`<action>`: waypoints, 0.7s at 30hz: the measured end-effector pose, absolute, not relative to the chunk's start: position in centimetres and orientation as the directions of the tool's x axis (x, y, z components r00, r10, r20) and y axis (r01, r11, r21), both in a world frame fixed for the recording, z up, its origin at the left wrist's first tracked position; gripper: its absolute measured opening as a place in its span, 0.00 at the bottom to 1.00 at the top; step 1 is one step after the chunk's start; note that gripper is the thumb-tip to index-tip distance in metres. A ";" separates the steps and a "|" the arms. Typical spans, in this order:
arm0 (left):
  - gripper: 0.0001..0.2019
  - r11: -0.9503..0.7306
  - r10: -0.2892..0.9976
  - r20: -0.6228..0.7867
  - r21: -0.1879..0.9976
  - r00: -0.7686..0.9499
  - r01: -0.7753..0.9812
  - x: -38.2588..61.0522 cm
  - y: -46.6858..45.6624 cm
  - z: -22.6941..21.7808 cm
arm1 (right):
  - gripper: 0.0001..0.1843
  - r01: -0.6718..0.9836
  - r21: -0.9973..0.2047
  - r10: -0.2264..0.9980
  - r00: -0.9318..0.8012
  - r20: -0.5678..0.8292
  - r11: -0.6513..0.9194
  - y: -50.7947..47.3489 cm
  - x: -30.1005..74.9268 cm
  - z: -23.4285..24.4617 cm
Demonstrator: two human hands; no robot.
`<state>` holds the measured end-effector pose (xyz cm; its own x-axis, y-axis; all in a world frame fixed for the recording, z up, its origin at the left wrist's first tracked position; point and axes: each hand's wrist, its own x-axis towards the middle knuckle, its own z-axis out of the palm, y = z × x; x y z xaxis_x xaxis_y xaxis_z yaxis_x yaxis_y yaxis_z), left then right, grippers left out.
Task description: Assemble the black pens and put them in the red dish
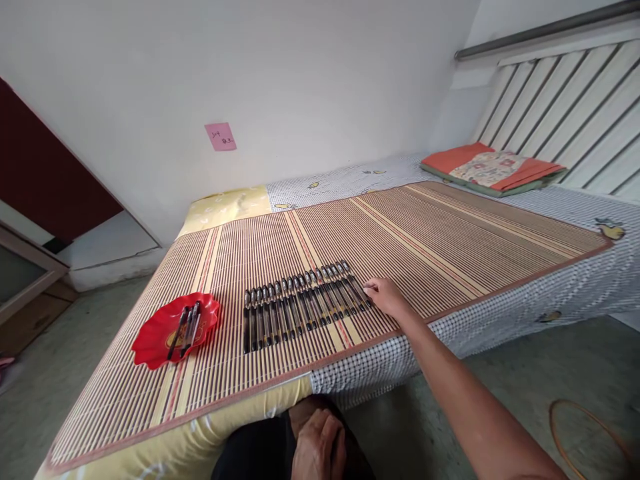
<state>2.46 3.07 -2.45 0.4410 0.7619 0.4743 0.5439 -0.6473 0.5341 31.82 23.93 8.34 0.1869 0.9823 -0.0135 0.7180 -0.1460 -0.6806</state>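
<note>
Many dark capped pens (300,303) lie side by side in a long row on the slatted bamboo mat (425,247), their caps toward the wall. At the right end of that row is my right hand (384,295), its fingers curled together and the fingertips right beside the last pen (361,291). No pen shows between them. My left hand (319,445) rests on my knee below the bed edge, fingers folded in, with nothing seen in it. To the left of the row, a red scalloped plate (150,333) holds several more pens (186,329).
Folded orange and floral cloth (493,167) lies at the far right, near a white slatted headboard (565,113). A pink note (221,137) is stuck on the white wall. The checked sheet (365,363) hangs over the near bed edge, above the grey floor (530,380).
</note>
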 end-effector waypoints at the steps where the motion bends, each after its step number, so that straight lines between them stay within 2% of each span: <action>1: 0.09 -0.651 0.758 0.477 0.532 0.444 0.541 2.5 3.1 -2.1 | 0.11 0.711 -0.688 0.982 0.186 -0.012 -0.143 24.0 32.0 8.2; 8: 0.09 -0.687 0.727 0.494 0.512 0.477 0.515 2.5 3.4 0.4 | 0.10 0.657 -0.743 0.983 0.183 -0.010 -0.130 23.8 32.8 7.9; 21: 0.09 -0.690 0.723 0.492 0.481 0.484 0.542 2.6 3.3 0.7 | 0.09 0.654 -0.747 0.982 0.188 0.014 -0.115 23.7 32.6 7.5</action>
<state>2.55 3.30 0.73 0.4840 0.7234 0.4923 0.5416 -0.6896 0.4808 32.62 23.72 7.46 0.1883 0.9820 0.0138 0.6543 -0.1150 -0.7474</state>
